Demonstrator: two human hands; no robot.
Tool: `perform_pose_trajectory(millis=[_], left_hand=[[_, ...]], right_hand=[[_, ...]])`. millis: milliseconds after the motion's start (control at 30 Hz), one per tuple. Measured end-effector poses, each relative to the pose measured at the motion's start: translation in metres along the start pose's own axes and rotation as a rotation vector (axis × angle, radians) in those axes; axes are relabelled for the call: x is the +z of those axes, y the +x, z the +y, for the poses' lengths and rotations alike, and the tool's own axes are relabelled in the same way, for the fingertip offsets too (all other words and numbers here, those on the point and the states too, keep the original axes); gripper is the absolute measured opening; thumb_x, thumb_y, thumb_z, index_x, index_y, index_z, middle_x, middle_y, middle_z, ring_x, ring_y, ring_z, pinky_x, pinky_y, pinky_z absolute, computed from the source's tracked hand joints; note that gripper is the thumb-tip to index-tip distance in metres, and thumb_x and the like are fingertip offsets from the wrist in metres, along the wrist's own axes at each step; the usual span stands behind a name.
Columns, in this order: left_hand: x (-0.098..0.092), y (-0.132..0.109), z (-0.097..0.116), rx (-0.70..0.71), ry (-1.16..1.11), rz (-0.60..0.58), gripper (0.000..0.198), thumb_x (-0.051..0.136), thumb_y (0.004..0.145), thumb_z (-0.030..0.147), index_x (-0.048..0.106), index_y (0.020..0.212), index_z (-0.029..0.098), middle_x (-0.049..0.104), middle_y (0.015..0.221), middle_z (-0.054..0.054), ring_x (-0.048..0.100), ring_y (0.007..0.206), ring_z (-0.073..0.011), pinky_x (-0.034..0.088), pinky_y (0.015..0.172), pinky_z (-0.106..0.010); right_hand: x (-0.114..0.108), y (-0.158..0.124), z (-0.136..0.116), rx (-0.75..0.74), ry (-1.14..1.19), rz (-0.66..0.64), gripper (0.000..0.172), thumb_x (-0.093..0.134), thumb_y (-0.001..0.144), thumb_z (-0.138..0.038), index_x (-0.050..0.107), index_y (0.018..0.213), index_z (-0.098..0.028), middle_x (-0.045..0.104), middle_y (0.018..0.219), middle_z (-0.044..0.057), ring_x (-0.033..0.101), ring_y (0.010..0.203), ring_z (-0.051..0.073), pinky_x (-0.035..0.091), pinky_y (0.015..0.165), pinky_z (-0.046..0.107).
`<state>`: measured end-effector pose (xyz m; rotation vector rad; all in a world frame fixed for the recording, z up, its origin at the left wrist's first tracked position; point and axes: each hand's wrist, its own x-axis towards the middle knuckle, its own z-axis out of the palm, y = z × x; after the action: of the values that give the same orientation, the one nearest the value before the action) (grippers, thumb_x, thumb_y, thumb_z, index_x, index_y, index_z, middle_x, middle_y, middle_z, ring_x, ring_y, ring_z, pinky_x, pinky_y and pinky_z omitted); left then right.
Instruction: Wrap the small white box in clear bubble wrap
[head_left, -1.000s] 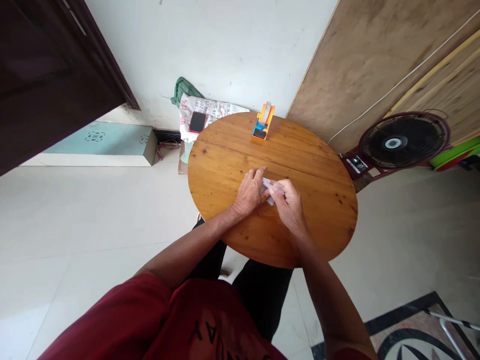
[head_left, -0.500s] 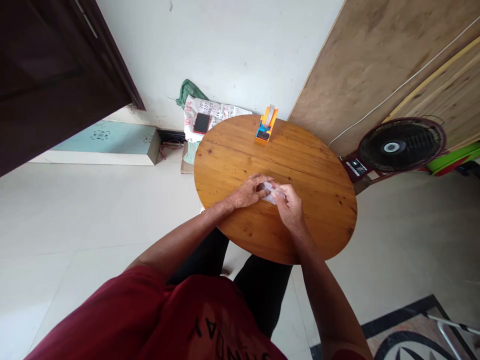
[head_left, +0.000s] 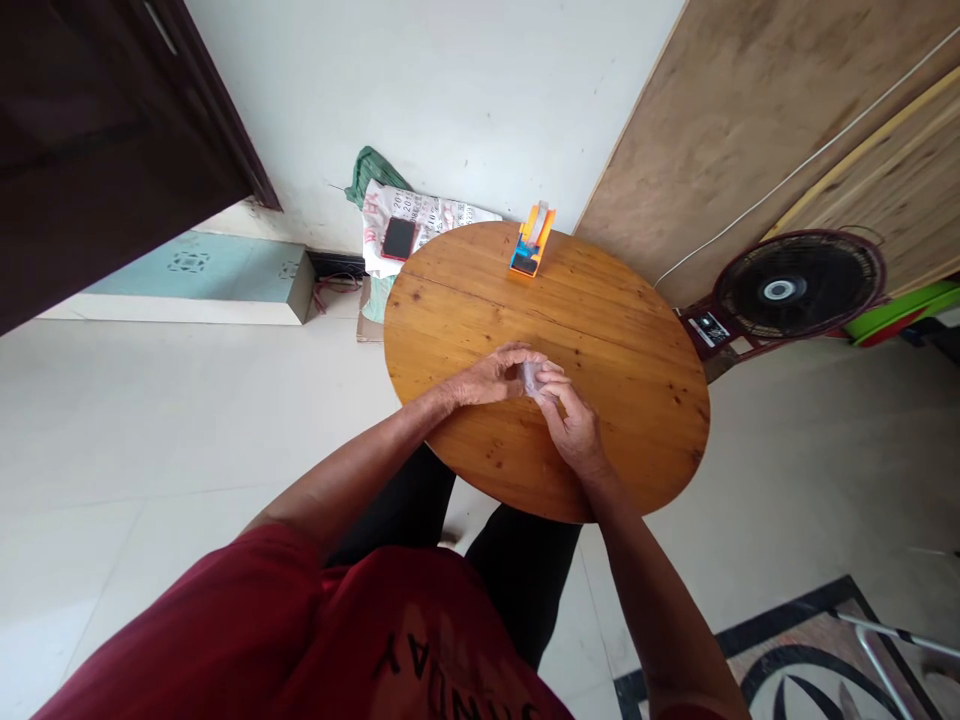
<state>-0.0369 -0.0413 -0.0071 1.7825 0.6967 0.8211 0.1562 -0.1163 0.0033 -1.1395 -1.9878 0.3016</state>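
Over the round wooden table point(head_left: 465, 310), both hands are around a small, whitish, see-through piece that looks like crumpled plastic film point(head_left: 531, 378). My left hand point(head_left: 495, 375) has its fingers curled round the left side of it. My right hand point(head_left: 574, 420) grips the right side between thumb and fingers. The fingers cover much of the piece, so its full shape is hidden. At the table's far edge stands an orange and blue tape dispenser point(head_left: 532, 240) with a roll of clear tape, apart from both hands.
Beyond the table's far left edge, a phone point(head_left: 398, 238) lies on a printed white sack point(head_left: 431, 215) beside a green bag point(head_left: 371, 172). A black fan point(head_left: 795, 285) stands to the right. A pale blue box point(head_left: 225, 275) lies along the wall on the left.
The plastic film now looks more compact and bunched up between my hands. My right fingers have shifted over its top. The whole view has moved slightly.
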Motion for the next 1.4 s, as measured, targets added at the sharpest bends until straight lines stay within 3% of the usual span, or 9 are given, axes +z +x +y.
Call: perform_pose_trajectory(millis=[167, 333, 533, 667, 800, 900, 1100, 1233, 1400], left_hand=[[-0.006, -0.005, 0.003, 0.046, 0.232, -0.097, 0.079, 0.068, 0.068, 0.007, 0.052, 0.143, 0.025, 0.047, 0.154, -0.009, 0.025, 0.155, -0.0274, 0.035, 0.122, -0.046], [0.001, 0.001, -0.006, 0.112, 0.378, -0.048, 0.068, 0.069, 0.073, 0.011, 0.055, 0.139, 0.022, 0.035, 0.162, -0.012, 0.036, 0.15, -0.0277, 0.037, 0.12, -0.046], [0.005, 0.01, -0.013, 0.234, 0.256, -0.029, 0.053, 0.066, 0.074, 0.014, 0.062, 0.126, 0.014, 0.063, 0.128, -0.015, 0.059, 0.123, -0.0248, 0.047, 0.107, -0.041], [0.002, 0.02, -0.002, -0.012, -0.037, 0.0, 0.046, 0.072, 0.073, 0.023, 0.066, 0.117, 0.012, 0.07, 0.103, -0.008, 0.066, 0.089, -0.017, 0.055, 0.08, -0.029], [-0.003, 0.034, 0.012, -0.322, -0.192, -0.03, 0.032, 0.064, 0.083, 0.035, 0.069, 0.102, 0.01, 0.069, 0.082, -0.005, 0.06, 0.064, -0.011, 0.044, 0.052, -0.019], [-0.003, 0.041, 0.015, -0.374, -0.135, 0.058, 0.039, 0.056, 0.09, 0.046, 0.07, 0.093, 0.01, 0.065, 0.068, -0.003, 0.052, 0.051, -0.0095, 0.036, 0.045, -0.02], [-0.005, 0.037, 0.014, -0.249, 0.058, 0.145, 0.059, 0.051, 0.091, 0.065, 0.072, 0.078, 0.011, 0.063, 0.063, -0.004, 0.053, 0.059, -0.0123, 0.034, 0.052, -0.023], [-0.004, 0.036, 0.015, -0.255, -0.299, 0.04, 0.059, 0.054, 0.089, 0.067, 0.073, 0.1, 0.012, 0.072, 0.083, -0.007, 0.062, 0.071, -0.0153, 0.044, 0.062, -0.024], [0.002, 0.038, 0.015, -0.265, -0.684, -0.181, 0.059, 0.083, 0.071, 0.051, 0.07, 0.115, 0.015, 0.073, 0.109, -0.011, 0.068, 0.099, -0.0221, 0.052, 0.086, -0.032]], right_hand=[[-0.002, -0.003, 0.002, -0.013, -0.068, -0.053, 0.013, 0.055, 0.093, -0.022, 0.062, 0.103, -0.027, 0.069, 0.127, 0.01, 0.057, 0.133, 0.026, 0.048, 0.111, 0.051], [-0.003, -0.008, 0.001, -0.046, -0.122, -0.098, 0.036, 0.051, 0.088, -0.011, 0.061, 0.118, -0.028, 0.064, 0.138, 0.008, 0.051, 0.139, 0.026, 0.042, 0.118, 0.053], [-0.003, -0.008, 0.008, -0.104, -0.136, -0.079, 0.039, 0.053, 0.086, -0.01, 0.061, 0.12, -0.027, 0.065, 0.136, 0.009, 0.053, 0.137, 0.027, 0.044, 0.115, 0.053], [-0.012, 0.007, 0.012, -0.017, -0.046, -0.033, 0.038, 0.063, 0.085, -0.017, 0.06, 0.121, -0.028, 0.066, 0.135, 0.01, 0.058, 0.131, 0.028, 0.046, 0.112, 0.052], [-0.018, 0.027, 0.022, 0.205, 0.161, -0.024, 0.053, 0.076, 0.078, -0.031, 0.057, 0.128, -0.026, 0.069, 0.128, 0.009, 0.067, 0.115, 0.028, 0.052, 0.103, 0.05], [-0.013, 0.037, 0.034, 0.321, 0.381, -0.04, 0.06, 0.078, 0.076, -0.038, 0.056, 0.13, -0.024, 0.071, 0.126, 0.01, 0.069, 0.111, 0.027, 0.054, 0.101, 0.049], [-0.002, 0.038, 0.046, 0.473, 0.603, -0.014, 0.069, 0.083, 0.071, -0.043, 0.057, 0.132, -0.025, 0.07, 0.13, 0.01, 0.068, 0.116, 0.029, 0.054, 0.103, 0.049], [-0.005, 0.037, 0.048, 0.533, 0.687, -0.005, 0.072, 0.086, 0.067, -0.044, 0.058, 0.131, -0.025, 0.073, 0.124, 0.009, 0.07, 0.112, 0.03, 0.055, 0.1, 0.05], [-0.01, 0.035, 0.045, 0.534, 0.677, 0.011, 0.07, 0.084, 0.07, -0.048, 0.058, 0.132, -0.026, 0.072, 0.127, 0.009, 0.069, 0.115, 0.031, 0.056, 0.1, 0.051]])
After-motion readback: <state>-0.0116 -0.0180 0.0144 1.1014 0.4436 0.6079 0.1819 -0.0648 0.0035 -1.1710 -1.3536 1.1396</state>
